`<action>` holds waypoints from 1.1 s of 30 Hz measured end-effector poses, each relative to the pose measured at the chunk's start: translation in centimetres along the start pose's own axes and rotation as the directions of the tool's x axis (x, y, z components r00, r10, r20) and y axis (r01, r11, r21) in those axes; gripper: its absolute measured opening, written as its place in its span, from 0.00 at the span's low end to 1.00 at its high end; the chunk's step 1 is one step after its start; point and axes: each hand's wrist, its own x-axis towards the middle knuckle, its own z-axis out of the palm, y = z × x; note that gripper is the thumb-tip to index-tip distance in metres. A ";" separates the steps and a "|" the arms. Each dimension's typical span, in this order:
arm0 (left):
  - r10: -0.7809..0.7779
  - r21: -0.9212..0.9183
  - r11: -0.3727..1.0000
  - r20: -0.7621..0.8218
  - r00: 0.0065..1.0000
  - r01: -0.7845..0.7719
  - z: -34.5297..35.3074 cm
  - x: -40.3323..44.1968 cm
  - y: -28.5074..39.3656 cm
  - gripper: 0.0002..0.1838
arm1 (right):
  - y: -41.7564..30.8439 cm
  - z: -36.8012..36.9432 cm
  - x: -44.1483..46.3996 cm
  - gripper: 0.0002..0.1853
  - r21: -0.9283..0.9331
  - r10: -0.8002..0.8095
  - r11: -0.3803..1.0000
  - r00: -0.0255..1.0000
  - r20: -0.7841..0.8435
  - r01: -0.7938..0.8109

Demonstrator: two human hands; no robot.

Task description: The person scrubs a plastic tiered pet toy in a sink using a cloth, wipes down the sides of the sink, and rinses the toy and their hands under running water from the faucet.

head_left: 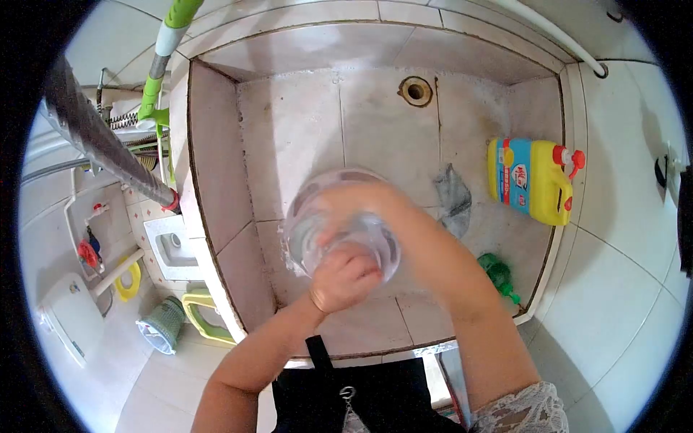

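Observation:
A clear, round plastic-looking container [307, 249] is over the tiled floor of a walled sink basin, within a larger pale, see-through round basin [296, 206]. My left hand [346, 278] is closed at the container's near side, its fingers curled over the edge. Reaching across from the right, my right hand [354, 206] is over the container's far side and inside. Motion smears its fingers, so their grip cannot be made out. The container's exact shape is partly hidden by both hands.
In the tiled sink [303, 123] are a grey cloth [455, 202], a yellow jug [530, 180] and a green bottle [498, 276]. A brass drain [416, 92] lies at the back. Left stand a green-and-white pole [159, 72] and a wrapped pipe [101, 137].

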 end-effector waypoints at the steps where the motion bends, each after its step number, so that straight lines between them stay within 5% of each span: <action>1: -0.132 0.083 0.990 0.248 0.960 0.115 -0.3 0.5 -0.7 0.10 | 1.4 1.5 -2.7 0.34 0.067 -0.112 0.989 0.961 -0.251 0.133; 3: -0.398 0.303 0.917 0.643 0.654 0.260 -0.9 2.2 -3.4 0.13 | 2.1 4.7 -7.8 0.35 0.149 -0.146 0.942 0.765 -0.627 0.302; 4: -0.336 0.245 0.934 0.344 0.877 0.261 -2.2 2.5 -7.2 0.15 | 1.4 7.7 -11.1 0.33 -0.087 -0.074 0.996 0.795 -0.601 0.027; 5: -0.249 0.196 0.949 -0.017 0.968 0.247 -3.2 2.5 -10.3 0.18 | 0.6 9.7 -12.3 0.33 -0.034 0.071 0.992 0.758 -0.649 -0.121; 6: -0.179 0.117 0.978 0.024 0.984 0.175 -3.4 3.1 -9.8 0.19 | -0.1 11.7 -13.6 0.32 0.033 0.214 0.965 0.701 -0.680 -0.262; 8: -0.030 -0.072 0.997 0.144 0.989 0.041 -4.4 3.7 -5.6 0.20 | -1.2 13.9 -13.3 0.33 0.628 0.624 0.753 0.516 -0.587 -0.196; 11: -0.288 -0.080 0.951 0.122 0.950 0.298 -3.6 2.3 -0.7 0.17 | -2.2 11.0 -11.8 0.33 0.904 0.873 0.397 0.370 -0.319 -0.158; 14: -0.546 0.103 0.833 -0.012 0.838 0.544 -3.0 2.0 1.7 0.17 | -2.7 12.3 -8.3 0.34 0.814 0.906 0.069 0.305 -0.293 0.577; 16: -0.642 0.173 0.736 -0.125 0.756 0.654 -2.4 3.8 2.8 0.16 | -1.8 17.5 -6.0 0.30 0.763 0.909 0.129 0.233 -0.347 0.634; 18: -0.558 0.180 0.797 -0.149 0.816 0.577 -1.3 3.1 1.8 0.13 | -3.0 19.2 -5.1 0.26 0.674 0.830 0.233 0.219 -0.514 0.701; 20: -0.478 0.173 0.844 -0.186 0.858 0.508 -1.0 2.2 1.0 0.10 | -3.5 17.2 -6.1 0.25 0.666 0.862 -0.027 0.355 -0.363 0.746; 21: -0.437 0.158 0.867 -0.212 0.874 0.472 -0.9 1.9 0.8 0.09 | -1.7 16.0 -6.0 0.24 0.779 0.806 0.047 0.437 -0.399 0.625; 22: -0.395 0.144 0.889 -0.237 0.888 0.434 -0.8 1.6 0.6 0.08 | 0.0 14.7 -6.0 0.24 0.854 0.741 0.151 0.514 -0.431 0.498; 23: -0.381 0.142 0.898 -0.221 0.898 0.416 -0.7 1.3 0.4 0.08 | 3.5 13.1 -5.3 0.24 0.851 0.593 0.486 0.640 -0.489 0.199; 25: -0.347 0.140 0.916 -0.190 0.918 0.375 -0.6 1.0 0.2 0.08 | 5.8 6.8 0.4 0.22 0.466 0.031 0.857 0.879 -0.475 0.222; 26: -0.326 0.159 0.920 -0.200 0.924 0.359 -0.6 1.1 0.1 0.08 | 4.8 4.0 2.6 0.22 0.350 -0.036 0.923 0.943 -0.330 0.158; 29: -0.305 0.202 0.918 -0.196 0.932 0.343 -0.7 1.4 0.3 0.09 | 1.8 0.4 4.6 0.23 0.211 0.119 0.972 0.990 -0.076 -0.100; 31: -0.344 0.209 0.905 -0.149 0.927 0.370 -0.8 1.1 0.4 0.10 | 3.1 2.1 1.7 0.23 0.365 0.119 0.930 0.975 -0.186 -0.044; 33: -0.351 0.217 0.899 -0.165 0.922 0.381 -0.8 1.0 0.6 0.10 | 4.7 7.3 -4.5 0.24 0.700 0.261 0.703 0.869 -0.420 0.127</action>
